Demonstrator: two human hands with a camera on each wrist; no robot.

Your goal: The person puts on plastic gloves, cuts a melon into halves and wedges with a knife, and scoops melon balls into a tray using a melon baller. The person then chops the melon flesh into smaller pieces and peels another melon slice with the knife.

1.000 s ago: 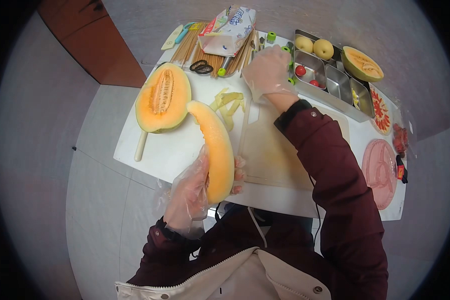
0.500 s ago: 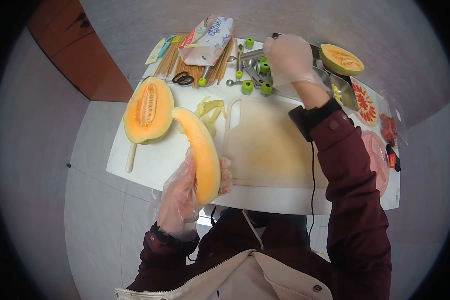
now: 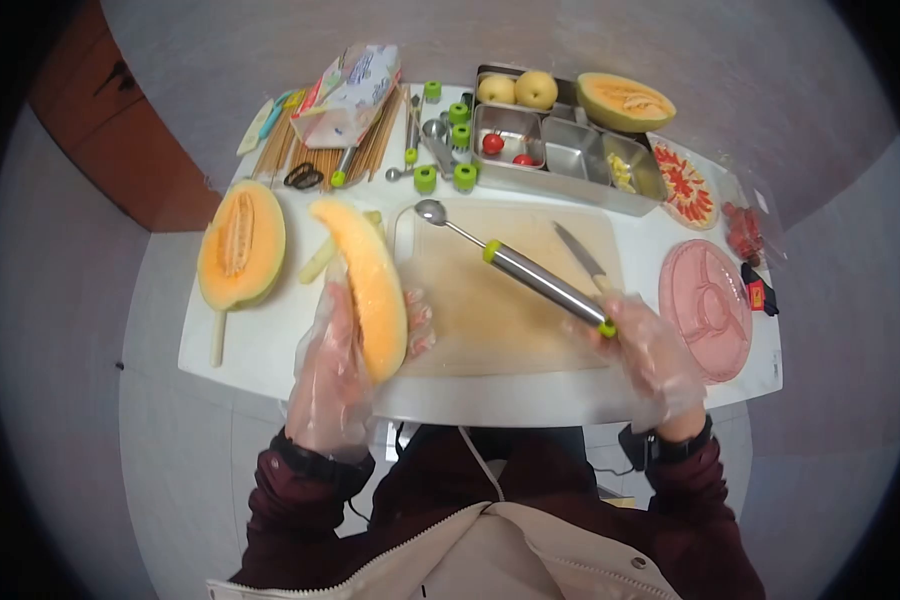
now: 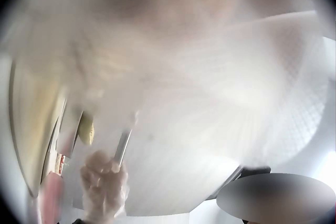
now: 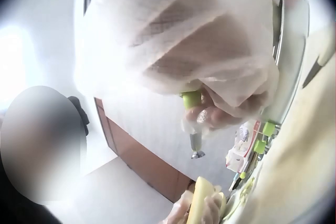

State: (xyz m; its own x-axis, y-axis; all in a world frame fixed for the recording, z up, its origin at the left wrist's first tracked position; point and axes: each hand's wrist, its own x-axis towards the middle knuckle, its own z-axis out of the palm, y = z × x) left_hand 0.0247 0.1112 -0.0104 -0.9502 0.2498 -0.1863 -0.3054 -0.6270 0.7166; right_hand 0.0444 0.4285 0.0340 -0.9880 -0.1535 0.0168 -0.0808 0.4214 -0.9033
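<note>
My gloved left hand (image 3: 332, 375) grips a peeled wedge of orange melon (image 3: 378, 315), tilted upright over the left side of the cutting board (image 3: 460, 345). In my gloved right hand (image 3: 655, 365) is a melon baller (image 3: 545, 283), pinched near the end of its steel handle with green rings. Its round scoop points up and left, over the board. A knife (image 3: 578, 250) lies on the board just beyond the right hand. The right wrist view shows the baller's scoop (image 5: 197, 154) beyond the fingers. Glove plastic blurs most of the left wrist view.
Half a melon (image 3: 242, 245) rests at the left on a handled tool, beside peelings (image 3: 318, 262). Skewers (image 3: 282, 145), a tissue pack (image 3: 350, 95) and green-capped cutters (image 3: 458, 135) line the back. A steel container (image 3: 570, 180) holds fruit. At the right is a pink divided plate (image 3: 705, 310).
The right hand has come back from the tools at the rear with the melon baller, toward the board's front right. The left hand still holds the melon wedge; the view has shifted.
</note>
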